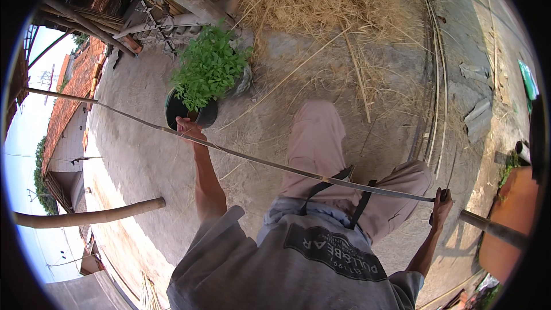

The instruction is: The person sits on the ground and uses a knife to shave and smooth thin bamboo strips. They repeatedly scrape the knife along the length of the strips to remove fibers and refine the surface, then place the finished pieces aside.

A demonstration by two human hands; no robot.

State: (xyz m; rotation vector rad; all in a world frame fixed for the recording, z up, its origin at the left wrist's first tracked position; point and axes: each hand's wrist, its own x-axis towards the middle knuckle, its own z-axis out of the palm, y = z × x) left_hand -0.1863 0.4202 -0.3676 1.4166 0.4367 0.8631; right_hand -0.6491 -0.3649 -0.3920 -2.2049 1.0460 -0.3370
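The left hand [189, 129] is closed around a long bamboo strip [275, 163] that stretches across the lap above the concrete ground [143, 161]. The right hand [442, 206] grips its other end, perhaps with a knife, too small to tell. A potted plant [206, 74] stands just beyond the left hand.

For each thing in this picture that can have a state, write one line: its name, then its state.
left hand: closed around the bamboo strip.
right hand: closed on the strip's other end.
bamboo strip: held across the lap, slightly bowed.
potted plant: upright, leafy.
straw pile: loose, scattered.
bamboo pole: lying on the ground.
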